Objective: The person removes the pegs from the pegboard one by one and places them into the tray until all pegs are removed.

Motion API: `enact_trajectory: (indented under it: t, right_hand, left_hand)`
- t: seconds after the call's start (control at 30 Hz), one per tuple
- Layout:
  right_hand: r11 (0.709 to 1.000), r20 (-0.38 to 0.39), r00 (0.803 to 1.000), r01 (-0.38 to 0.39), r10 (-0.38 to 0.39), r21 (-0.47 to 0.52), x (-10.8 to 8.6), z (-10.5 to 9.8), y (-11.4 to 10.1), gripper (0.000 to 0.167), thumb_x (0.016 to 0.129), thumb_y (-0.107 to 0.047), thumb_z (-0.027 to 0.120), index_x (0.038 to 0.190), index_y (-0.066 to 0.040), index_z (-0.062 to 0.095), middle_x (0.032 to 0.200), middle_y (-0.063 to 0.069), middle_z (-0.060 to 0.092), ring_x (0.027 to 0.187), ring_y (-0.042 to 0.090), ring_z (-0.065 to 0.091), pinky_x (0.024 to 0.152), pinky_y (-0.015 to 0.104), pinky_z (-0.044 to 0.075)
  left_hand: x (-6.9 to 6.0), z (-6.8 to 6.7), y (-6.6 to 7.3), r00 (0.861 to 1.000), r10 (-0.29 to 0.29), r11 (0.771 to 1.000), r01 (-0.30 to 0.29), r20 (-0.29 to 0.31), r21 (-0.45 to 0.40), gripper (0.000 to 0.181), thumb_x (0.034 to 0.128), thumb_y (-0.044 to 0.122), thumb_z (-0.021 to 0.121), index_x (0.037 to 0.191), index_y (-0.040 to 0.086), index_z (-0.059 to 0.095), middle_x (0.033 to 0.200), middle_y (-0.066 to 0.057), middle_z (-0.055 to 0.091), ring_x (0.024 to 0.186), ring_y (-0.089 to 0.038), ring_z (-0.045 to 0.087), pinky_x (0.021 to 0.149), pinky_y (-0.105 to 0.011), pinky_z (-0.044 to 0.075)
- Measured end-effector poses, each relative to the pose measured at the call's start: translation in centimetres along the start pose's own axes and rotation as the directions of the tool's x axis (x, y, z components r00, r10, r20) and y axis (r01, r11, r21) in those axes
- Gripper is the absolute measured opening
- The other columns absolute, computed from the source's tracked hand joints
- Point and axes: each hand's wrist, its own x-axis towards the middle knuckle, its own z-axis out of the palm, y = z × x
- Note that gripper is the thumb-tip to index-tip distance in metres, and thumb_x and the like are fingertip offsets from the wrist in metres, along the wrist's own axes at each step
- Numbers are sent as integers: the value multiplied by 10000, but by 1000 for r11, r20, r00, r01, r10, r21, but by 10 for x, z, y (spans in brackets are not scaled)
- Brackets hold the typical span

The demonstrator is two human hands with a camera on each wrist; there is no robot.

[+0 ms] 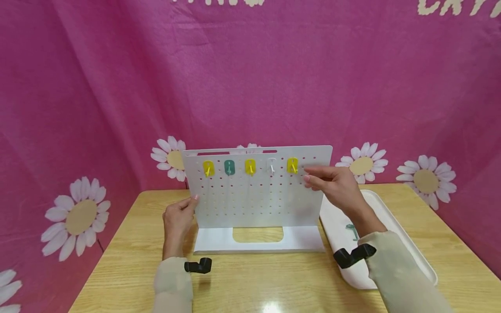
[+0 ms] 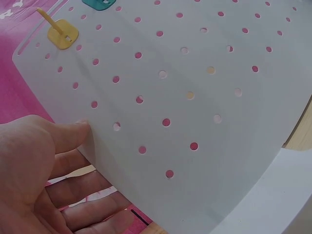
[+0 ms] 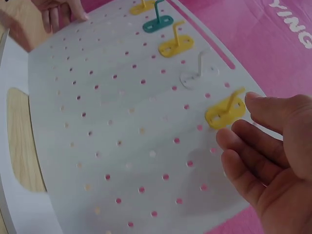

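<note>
A white pegboard (image 1: 258, 191) stands upright on its white base (image 1: 215, 240). Along its upper part, from left to right, hang a yellow hook (image 1: 208, 168), a green hook (image 1: 229, 168), another yellow hook (image 1: 250, 167), a clear or white hook (image 1: 271, 166) and a yellow hook (image 1: 292, 165). My left hand (image 2: 53, 170) holds the board's left edge, thumb on the front face and fingers behind. Beside the rightmost yellow hook is my right hand (image 3: 273, 151), its fingers loosely bent with nothing between them; the thumb tip is very near the hook, and contact is hard to tell.
A white tray (image 1: 407, 243) lies to the right of the board, partly under my right forearm. Inside it is a green hook (image 1: 353, 231). The wooden table (image 1: 250, 282) extends in front. A pink cloth (image 1: 250, 87) with daisies hangs behind.
</note>
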Motion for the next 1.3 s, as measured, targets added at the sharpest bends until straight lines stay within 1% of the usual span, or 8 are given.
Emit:
enact_trajectory:
  t: [0.13, 0.3, 0.57, 0.83, 1.03, 1.1, 1.17, 1.3]
  right_hand:
    - [999, 14, 1000, 3, -4, 43, 6, 8, -3, 325, 938, -126, 721, 1216, 39, 695, 1147, 186, 697, 829, 170, 724, 766, 260, 560]
    - [997, 16, 1000, -1, -1, 75, 12, 12, -6, 306, 934, -106, 722, 1197, 48, 702, 1121, 200, 701, 809, 153, 721, 760, 260, 561]
    - [993, 21, 999, 23, -25, 113, 17, 17, -7, 250, 911, -57, 736, 1116, 85, 720, 1041, 211, 710, 780, 128, 710, 746, 268, 567]
    - [998, -3, 1000, 8, -8, 57, 19, 18, -11, 218, 908, -72, 743, 1075, 69, 741, 1001, 175, 726, 771, 139, 710, 733, 284, 567]
    - [1000, -5, 1000, 10, -10, -12, 13, 11, -16, 228, 920, -107, 737, 1091, 43, 748, 943, 138, 739, 826, 271, 713, 769, 349, 567]
    - [999, -5, 1000, 24, -24, -25, 10, 7, -16, 227, 917, -96, 737, 1094, 46, 746, 929, 133, 741, 835, 292, 714, 767, 330, 567]
    - [998, -5, 999, 52, -52, -33, 6, 2, -14, 220, 909, -74, 741, 1087, 56, 744, 922, 135, 741, 827, 280, 719, 750, 285, 561]
    - [992, -15, 994, 111, -112, -56, -4, -8, -8, 198, 874, -28, 765, 1047, 69, 751, 890, 140, 738, 765, 155, 705, 713, 211, 542]
  left_hand:
    - [-1, 0, -1, 1000, -5, 1000, 5, -1, -14, 591, 935, 551, 638, 1317, 100, 669, 1264, -171, 654, 1207, -326, 542, 1024, -536, 383]
    - [-1, 0, -1, 1000, -6, 1000, 6, 4, -19, 593, 933, 553, 641, 1320, 105, 667, 1272, -162, 651, 1197, -321, 549, 1028, -527, 388]
    - [1, 0, -1, 1000, 23, 1000, -22, -10, 5, 569, 938, 543, 641, 1298, 104, 683, 1248, -166, 664, 1192, -321, 560, 1017, -520, 399]
    - [1, 1, -3, 1000, 22, 1000, -22, -18, 9, 557, 939, 530, 648, 1291, 100, 689, 1239, -164, 669, 1197, -322, 559, 1021, -523, 394]
    - [2, 0, -4, 1000, 22, 999, -21, -20, 26, 586, 934, 556, 638, 1298, 100, 683, 1245, -159, 667, 1204, -318, 556, 1036, -520, 388]
    - [2, 0, -4, 999, 29, 999, -28, -19, 33, 585, 934, 560, 636, 1295, 103, 686, 1242, -160, 668, 1199, -317, 561, 1034, -517, 392]
    - [2, 0, -3, 999, 31, 999, -30, -16, 34, 585, 931, 563, 637, 1295, 108, 686, 1245, -159, 667, 1199, -317, 562, 1031, -516, 396]
    - [1, -1, -2, 1000, 15, 1000, -15, -4, 24, 593, 929, 573, 634, 1307, 118, 679, 1271, -148, 656, 1210, -318, 558, 1029, -523, 400]
